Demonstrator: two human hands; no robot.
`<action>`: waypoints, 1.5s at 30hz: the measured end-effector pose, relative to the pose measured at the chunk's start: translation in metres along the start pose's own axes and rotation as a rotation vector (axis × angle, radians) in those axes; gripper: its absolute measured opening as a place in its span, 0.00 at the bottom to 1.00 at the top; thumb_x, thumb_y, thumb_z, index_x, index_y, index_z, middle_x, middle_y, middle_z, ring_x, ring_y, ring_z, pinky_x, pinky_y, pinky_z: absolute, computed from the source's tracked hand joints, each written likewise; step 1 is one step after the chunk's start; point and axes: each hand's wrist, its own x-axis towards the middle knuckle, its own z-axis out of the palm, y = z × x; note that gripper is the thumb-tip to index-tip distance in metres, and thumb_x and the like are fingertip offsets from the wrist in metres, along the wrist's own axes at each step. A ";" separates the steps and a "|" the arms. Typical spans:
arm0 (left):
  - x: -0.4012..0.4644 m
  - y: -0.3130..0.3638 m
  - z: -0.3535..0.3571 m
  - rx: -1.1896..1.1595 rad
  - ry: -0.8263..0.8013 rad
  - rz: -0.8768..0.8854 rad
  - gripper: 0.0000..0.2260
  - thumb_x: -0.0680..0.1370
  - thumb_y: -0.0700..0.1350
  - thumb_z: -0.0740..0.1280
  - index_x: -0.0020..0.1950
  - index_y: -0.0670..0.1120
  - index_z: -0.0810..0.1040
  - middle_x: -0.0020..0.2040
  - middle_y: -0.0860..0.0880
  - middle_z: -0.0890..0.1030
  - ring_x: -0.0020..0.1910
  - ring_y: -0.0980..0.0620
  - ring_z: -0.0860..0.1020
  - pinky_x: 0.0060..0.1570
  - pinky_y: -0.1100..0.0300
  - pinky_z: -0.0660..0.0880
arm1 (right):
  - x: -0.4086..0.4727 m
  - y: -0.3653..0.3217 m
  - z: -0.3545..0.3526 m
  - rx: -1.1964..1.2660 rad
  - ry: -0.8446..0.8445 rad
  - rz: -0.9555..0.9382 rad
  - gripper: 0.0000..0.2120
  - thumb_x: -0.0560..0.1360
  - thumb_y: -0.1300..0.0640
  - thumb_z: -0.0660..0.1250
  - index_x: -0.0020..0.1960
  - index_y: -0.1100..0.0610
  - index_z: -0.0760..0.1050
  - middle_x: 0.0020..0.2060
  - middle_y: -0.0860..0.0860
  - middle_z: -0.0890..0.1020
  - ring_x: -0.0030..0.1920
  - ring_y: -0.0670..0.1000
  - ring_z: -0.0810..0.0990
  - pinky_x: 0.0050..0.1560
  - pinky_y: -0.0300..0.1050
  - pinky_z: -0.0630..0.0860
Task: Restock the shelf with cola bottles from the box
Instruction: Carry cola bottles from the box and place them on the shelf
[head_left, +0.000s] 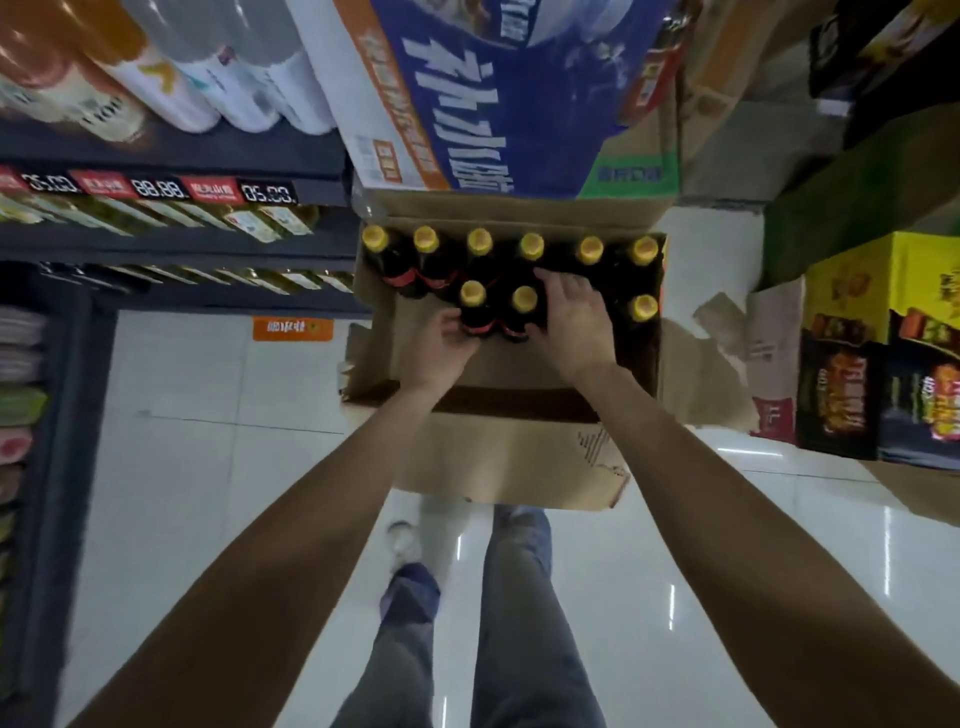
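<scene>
The cola bottles (501, 270) are seen standing upright in the open cardboard box (511, 364) on the floor, straight ahead of and below both outstretched arms, with the long axis of each bottle pointing up toward the camera so that only the yellow caps and dark shoulders are presented. Two bottles in the nearer row are bracketed by the hands: the left one (474, 312) is gripped at its shoulder by the left hand (441, 345), fingers curled round its left side, while the right one (522, 314) is covered by the right hand (574, 317), fingers wrapped over its far side (how firmly cannot be told). The shelf (171, 249) lies to the left, so a straight lift followed by a leftward carry is judged necessary.
</scene>
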 end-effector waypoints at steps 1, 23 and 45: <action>0.011 0.001 0.006 0.005 0.022 0.006 0.20 0.73 0.40 0.71 0.65 0.44 0.72 0.55 0.52 0.77 0.56 0.54 0.75 0.63 0.53 0.71 | 0.012 0.004 0.003 -0.063 -0.057 -0.039 0.30 0.74 0.54 0.68 0.72 0.58 0.62 0.66 0.57 0.71 0.68 0.58 0.67 0.68 0.51 0.62; 0.009 -0.051 0.008 0.002 0.429 0.281 0.29 0.65 0.46 0.79 0.63 0.43 0.74 0.59 0.46 0.79 0.60 0.55 0.74 0.60 0.60 0.72 | 0.014 0.000 0.021 0.057 -0.050 -0.265 0.19 0.70 0.55 0.73 0.57 0.56 0.70 0.50 0.53 0.82 0.51 0.56 0.81 0.41 0.47 0.75; -0.345 -0.136 -0.165 -0.807 1.076 0.134 0.26 0.60 0.55 0.74 0.54 0.46 0.75 0.49 0.48 0.81 0.46 0.58 0.79 0.48 0.66 0.75 | -0.171 -0.310 -0.056 0.792 -0.510 -0.592 0.06 0.78 0.54 0.64 0.55 0.49 0.73 0.48 0.37 0.76 0.50 0.26 0.73 0.55 0.25 0.67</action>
